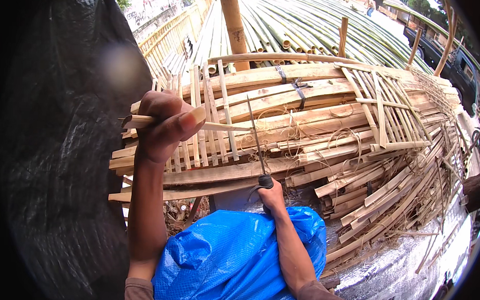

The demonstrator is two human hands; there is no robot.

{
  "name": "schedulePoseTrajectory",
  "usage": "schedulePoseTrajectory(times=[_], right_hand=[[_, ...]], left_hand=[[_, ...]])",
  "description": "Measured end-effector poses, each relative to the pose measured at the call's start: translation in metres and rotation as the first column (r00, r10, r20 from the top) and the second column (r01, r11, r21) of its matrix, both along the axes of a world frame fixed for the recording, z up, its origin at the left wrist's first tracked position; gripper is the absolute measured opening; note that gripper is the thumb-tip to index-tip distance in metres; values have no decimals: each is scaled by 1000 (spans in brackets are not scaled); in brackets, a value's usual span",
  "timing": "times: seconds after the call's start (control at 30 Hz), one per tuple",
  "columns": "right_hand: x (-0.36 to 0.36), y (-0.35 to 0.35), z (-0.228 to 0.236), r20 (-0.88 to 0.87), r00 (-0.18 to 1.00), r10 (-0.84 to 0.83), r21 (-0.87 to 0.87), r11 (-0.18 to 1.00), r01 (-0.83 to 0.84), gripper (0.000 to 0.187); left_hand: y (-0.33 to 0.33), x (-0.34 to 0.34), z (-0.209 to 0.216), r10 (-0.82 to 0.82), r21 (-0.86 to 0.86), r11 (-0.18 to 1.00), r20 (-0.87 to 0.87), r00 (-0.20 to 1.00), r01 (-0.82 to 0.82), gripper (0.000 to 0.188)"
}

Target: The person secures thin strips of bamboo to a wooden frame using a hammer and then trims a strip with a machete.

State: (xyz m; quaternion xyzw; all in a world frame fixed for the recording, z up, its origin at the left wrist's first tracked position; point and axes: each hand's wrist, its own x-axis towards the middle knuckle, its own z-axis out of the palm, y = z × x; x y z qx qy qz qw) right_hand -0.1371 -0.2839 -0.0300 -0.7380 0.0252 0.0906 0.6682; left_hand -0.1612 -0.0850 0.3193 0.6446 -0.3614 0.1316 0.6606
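Observation:
My left hand (167, 121) is raised at the left, its fingers closed around a thin bamboo strip (225, 127) that points to the right. Lower down, my right hand (273, 195) grips the dark wrapped handle of a long, narrow knife (259, 142). Its blade points up and away from me, close to the strip's right end; whether the two touch I cannot tell. Several cut bamboo slats (220, 117) lie crosswise under and beyond my left hand. A blue plastic sheet (215, 255) covers my lap beneath both forearms.
Long split bamboo pieces (325, 118) form a bench ahead, with curled shavings on them. A bamboo lattice panel (387, 107) rests at the right, above a heap of split strips (386, 192). A dark tarp (76, 144) hangs at the left. Behind a bamboo post (233, 28) lie green poles (308, 25).

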Motion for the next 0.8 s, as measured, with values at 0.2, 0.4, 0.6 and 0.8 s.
schedulePoseTrajectory(times=[0.2, 0.4, 0.6, 0.8], right_hand=[[0, -2, 1, -22, 1000, 20, 4, 1000, -20, 21], [0, 0, 4, 5, 1000, 19, 49, 999, -19, 19], [-1, -1, 6, -14, 1000, 18, 30, 999, -18, 20], [-1, -2, 4, -12, 1000, 17, 41, 999, -16, 21]], left_hand=[[4, 2, -4, -26, -37, 999, 5, 1000, 26, 50], [7, 2, -4, -83, -57, 995, -20, 996, 82, 49], [6, 2, -5, -52, -80, 995, 25, 998, 54, 53], [6, 1, -5, -81, -49, 995, 10, 997, 81, 53]])
